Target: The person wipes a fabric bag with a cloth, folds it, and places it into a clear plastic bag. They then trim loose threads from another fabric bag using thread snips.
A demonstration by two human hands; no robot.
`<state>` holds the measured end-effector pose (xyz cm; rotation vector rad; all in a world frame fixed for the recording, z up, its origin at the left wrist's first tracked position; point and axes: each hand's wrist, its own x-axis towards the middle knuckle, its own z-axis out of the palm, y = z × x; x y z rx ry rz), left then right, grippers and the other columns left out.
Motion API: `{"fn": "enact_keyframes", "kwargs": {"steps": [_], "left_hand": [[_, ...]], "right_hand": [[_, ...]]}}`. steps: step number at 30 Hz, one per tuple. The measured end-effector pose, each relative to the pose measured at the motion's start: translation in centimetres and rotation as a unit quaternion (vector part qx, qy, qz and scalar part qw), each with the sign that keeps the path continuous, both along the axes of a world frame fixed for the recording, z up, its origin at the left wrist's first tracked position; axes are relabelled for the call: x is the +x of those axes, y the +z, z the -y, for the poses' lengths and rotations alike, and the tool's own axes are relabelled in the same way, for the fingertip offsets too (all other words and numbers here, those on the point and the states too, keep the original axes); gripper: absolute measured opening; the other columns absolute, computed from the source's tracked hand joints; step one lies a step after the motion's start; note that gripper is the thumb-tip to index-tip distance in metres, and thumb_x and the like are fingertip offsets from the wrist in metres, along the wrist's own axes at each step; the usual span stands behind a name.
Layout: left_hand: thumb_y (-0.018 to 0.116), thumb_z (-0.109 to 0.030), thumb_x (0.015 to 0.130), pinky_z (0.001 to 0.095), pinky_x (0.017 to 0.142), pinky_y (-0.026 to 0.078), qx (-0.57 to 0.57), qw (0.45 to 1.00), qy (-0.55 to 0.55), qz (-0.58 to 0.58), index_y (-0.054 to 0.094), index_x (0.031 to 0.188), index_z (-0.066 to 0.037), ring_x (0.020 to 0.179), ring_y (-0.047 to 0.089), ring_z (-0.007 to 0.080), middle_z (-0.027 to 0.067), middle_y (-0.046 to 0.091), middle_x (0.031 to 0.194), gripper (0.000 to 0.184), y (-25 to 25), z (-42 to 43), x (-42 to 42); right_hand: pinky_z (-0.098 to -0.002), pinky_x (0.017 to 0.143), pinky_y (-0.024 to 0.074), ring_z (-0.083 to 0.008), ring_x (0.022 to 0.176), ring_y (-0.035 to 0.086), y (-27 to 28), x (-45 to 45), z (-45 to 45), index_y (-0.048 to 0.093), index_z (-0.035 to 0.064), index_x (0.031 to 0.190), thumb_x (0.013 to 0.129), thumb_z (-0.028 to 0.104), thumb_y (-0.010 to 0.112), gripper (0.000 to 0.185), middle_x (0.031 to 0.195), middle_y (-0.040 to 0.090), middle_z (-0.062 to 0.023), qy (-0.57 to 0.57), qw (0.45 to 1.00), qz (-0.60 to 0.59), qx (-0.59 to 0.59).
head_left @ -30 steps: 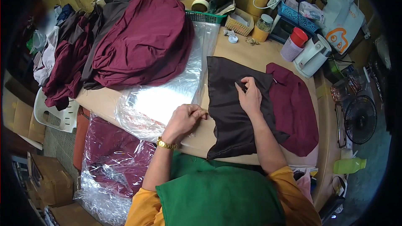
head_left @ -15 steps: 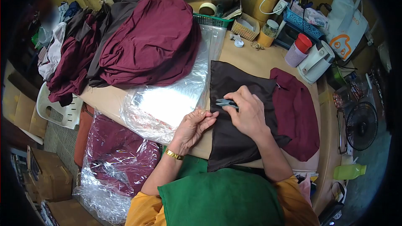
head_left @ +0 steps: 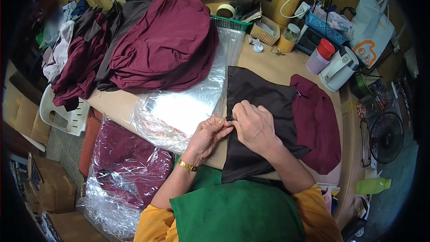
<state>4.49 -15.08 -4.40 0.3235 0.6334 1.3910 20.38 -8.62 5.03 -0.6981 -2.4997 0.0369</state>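
Observation:
A dark brown-black cloth (head_left: pixel 255 83) lies flat on the table, joined or laid against a maroon piece (head_left: pixel 317 125) on its right. At the left edge of the dark cloth, my left hand (head_left: pixel 207 138) is closed in a pinch on that edge; whether a loose thread is between the fingertips is too small to tell. My right hand (head_left: pixel 254 125) is curled shut right against the left fingertips, over the same edge. The thread snips it held a moment earlier are now hidden under its fingers.
A large pile of maroon garments (head_left: pixel 165 45) fills the back left, partly on clear plastic bags (head_left: pixel 183 103). Bagged maroon cloth (head_left: pixel 130 161) sits below the table's left edge. An electric kettle (head_left: pixel 339 68), a jar (head_left: pixel 289 37) and small baskets (head_left: pixel 265 32) line the back.
My right hand has moved slightly left and down to meet the left fingertips. The snips, visible before, have gone out of sight in its grip. My left hand has barely moved.

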Motion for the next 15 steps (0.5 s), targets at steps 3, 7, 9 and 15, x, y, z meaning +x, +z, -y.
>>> {"fn": "enact_keyframes", "kwargs": {"steps": [3, 7, 9, 15], "left_hand": [[0.057, -0.01, 0.099, 0.0289, 0.09, 0.059, 0.002, 1.0, 0.007, -0.021, 0.063, 0.096, 0.004, 0.095, 0.069, 0.0203, 0.0108, 0.067, 0.099, 0.016, 0.8, 0.3, 0.3], [0.06, -0.009, 0.098, 0.0245, 0.072, 0.06, -0.025, 0.991, 0.067, -0.113, 0.065, 0.096, 0.003, 0.078, 0.07, 0.0166, 0.0081, 0.068, 0.094, 0.013, 1.7, 0.0, 0.7], [0.06, -0.008, 0.098, 0.0226, 0.065, 0.057, -0.022, 0.974, 0.024, -0.225, 0.066, 0.095, 0.002, 0.071, 0.068, 0.014, 0.0069, 0.068, 0.089, 0.012, 0.6, -0.6, -0.3], [0.057, -0.032, 0.101, 0.0207, 0.05, 0.042, -0.03, 0.809, 0.156, -0.567, 0.067, 0.083, 0.001, 0.055, 0.054, 0.006, -0.0007, 0.06, 0.065, 0.039, 0.5, 0.1, -6.5]], "right_hand": [[-0.0393, 0.06, 0.0437, -0.0266, 0.07, 0.06, -0.9, 0.0, -0.3, 0.05, 0.0065, 0.085, 0.073, 0.004, 0.069, 0.023, 0.081, 0.052, -0.0096, -0.011, 0.999, -0.04, -0.035], [-0.0405, 0.071, 0.0502, -0.0329, 0.082, 0.064, -3.5, 0.2, -3.3, 0.054, 0.0058, 0.097, 0.078, 0.013, 0.077, 0.031, 0.094, 0.058, -0.0109, -0.096, 0.962, -0.19, -0.172], [-0.0428, 0.075, 0.0509, -0.0339, 0.089, 0.064, -6.3, 0.9, -5.6, 0.054, 0.0076, 0.106, 0.08, 0.018, 0.077, 0.036, 0.102, 0.059, -0.0122, -0.15, 0.952, -0.203, -0.176], [-0.0447, 0.077, 0.0501, -0.0366, 0.093, 0.065, -10.6, 3.7, -9.2, 0.054, 0.0081, 0.108, 0.086, 0.023, 0.072, 0.032, 0.101, 0.065, -0.0153, -0.249, 0.941, -0.156, -0.171]]}}
